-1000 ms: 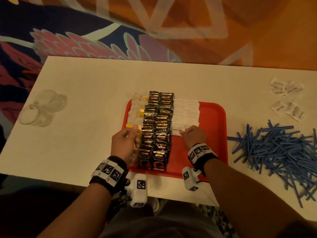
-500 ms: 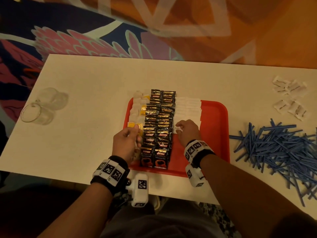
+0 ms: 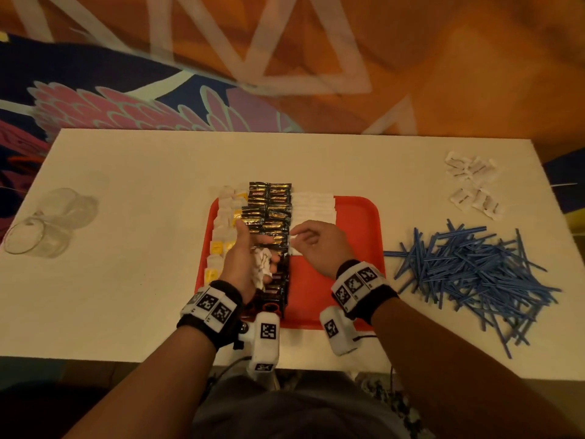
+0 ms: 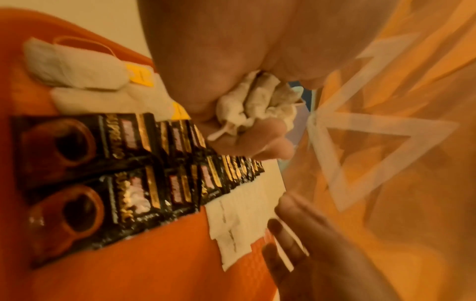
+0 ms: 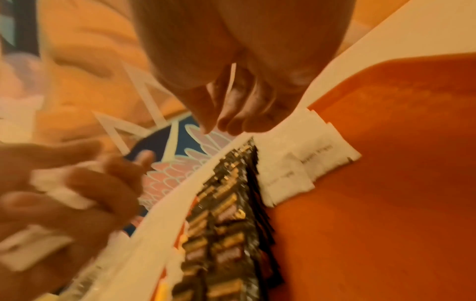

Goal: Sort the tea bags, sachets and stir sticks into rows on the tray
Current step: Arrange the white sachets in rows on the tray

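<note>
A red tray [image 3: 357,223] carries a column of tea bags [image 3: 223,217] on its left, two columns of black coffee sachets [image 3: 269,204] and a column of white sachets [image 3: 313,205]. My left hand [image 3: 250,258] hovers over the black columns, palm turned right, and grips a crumpled bunch of white sachets [image 3: 262,267], seen close up in the left wrist view [image 4: 257,99]. My right hand [image 3: 316,245] hangs just above the near end of the white column [image 5: 304,163]. Its fingers are loosely curled with thumb and fingertips close together, and nothing shows between them.
Right of the tray lies a heap of blue stir sticks [image 3: 474,270]. A few loose white sachets [image 3: 471,185] lie at the far right of the white table. Clear plastic cups [image 3: 47,223] lie on their sides at the left edge. The tray's right part is bare.
My left hand lifted off the tea bag column and rolled palm inward, showing the bunch it holds. My right hand rose from the white column, leaving its sachet there, and drew towards the left hand.
</note>
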Motion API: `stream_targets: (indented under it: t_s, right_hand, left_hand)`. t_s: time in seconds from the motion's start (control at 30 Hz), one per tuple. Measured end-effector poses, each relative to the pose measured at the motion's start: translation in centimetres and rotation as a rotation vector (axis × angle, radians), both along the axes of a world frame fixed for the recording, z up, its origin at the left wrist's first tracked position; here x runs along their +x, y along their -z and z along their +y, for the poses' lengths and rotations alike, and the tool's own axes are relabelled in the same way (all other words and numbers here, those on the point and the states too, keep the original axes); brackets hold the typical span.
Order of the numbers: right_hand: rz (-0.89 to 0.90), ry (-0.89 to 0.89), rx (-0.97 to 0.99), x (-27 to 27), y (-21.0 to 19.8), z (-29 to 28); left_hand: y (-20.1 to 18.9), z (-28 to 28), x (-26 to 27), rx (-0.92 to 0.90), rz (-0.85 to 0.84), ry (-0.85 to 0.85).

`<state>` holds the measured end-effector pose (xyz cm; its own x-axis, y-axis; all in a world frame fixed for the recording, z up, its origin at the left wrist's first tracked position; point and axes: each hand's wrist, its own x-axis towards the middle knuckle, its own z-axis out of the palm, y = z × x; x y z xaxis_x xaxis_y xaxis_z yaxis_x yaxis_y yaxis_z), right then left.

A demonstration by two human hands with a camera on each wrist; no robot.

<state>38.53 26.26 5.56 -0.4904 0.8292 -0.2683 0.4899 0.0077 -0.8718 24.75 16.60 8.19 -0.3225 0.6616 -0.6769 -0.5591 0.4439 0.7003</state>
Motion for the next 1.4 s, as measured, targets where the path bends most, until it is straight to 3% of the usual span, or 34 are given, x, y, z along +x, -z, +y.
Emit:
stream_targets:
  t_s: [0.2,0.33,0.5,0.77,1.0,1.2,1.4]
  right_hand:
    - [-0.039,-0.114,-0.075,2.0,-3.9,0.1]
    - [0.065,-0.068,-0.177,3.7,-5.8,0.6]
    - [0.02,-0.05,-0.142,5.0,-5.7,1.5]
    - [-0.011,-0.07,-0.079,6.5,-7.2,2.3]
    - [0.172,0.198,-0.143,7.1,-8.3,2.8]
    - [0.212,0.227,-0.166,7.1,-8.9,2.8]
    - [0.25,0.317,-0.124,7.1,-9.3,2.7]
  left_hand:
    - [-1.8,2.7,3.2,0.061,0.014,0.177]
    - [-3.0,3.8,4.9,0.088,0.041,0.23]
    - [-4.0,4.5,6.3,0.126,0.126,0.333]
    - [-5.0,5.0,7.0,0.127,0.155,0.278]
    - [-5.3,4.9,7.5,0.197,0.104,0.241]
    - [-5.2,5.1,7.2,0.251,0.341,0.242]
    - [-4.8,5.5,6.9,0.249,0.407,0.222]
